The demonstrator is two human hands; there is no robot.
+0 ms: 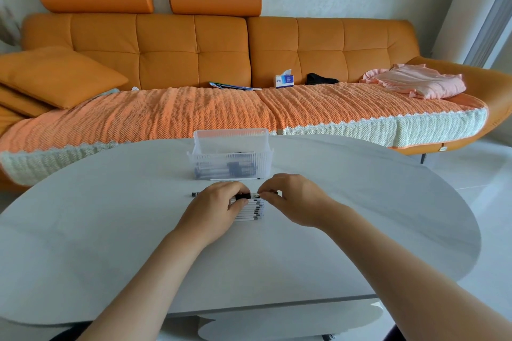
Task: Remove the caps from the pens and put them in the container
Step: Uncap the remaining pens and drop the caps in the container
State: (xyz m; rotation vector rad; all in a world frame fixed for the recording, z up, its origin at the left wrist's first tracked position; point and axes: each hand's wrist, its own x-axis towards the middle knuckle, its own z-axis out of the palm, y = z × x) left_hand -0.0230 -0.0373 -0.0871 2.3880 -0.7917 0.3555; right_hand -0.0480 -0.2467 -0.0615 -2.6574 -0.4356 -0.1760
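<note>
Now, the job in hand looks like pulling the cap off one pen (pixel 243 196). I think the best way is to hold the body firm with one hand and pull the cap straight off sideways with the other, with no bending, so nothing slips and knocks the neat row of pens (pixel 250 213) lying on the table (pixel 110 230). A small, steady tug should do; a big yank could send the cap flying. Then it is a short lift toward 12 o'clock, where the clear container (pixel 230 147) stands with some dark pens already in it. The left hand (pixel 214 210) has its fingers curled round the black part of the pen. The right hand (pixel 292 199), at its 3 o'clock and very close, pinches the other end with fingertips and thumb. Both hands hover just over the row. One thin white pen (pixel 235 179) lies alone between the hands and the container. A dark tip (pixel 195 194) pokes out at 9 o'clock of the left hand; I cannot tell if it belongs to the held pen.
</note>
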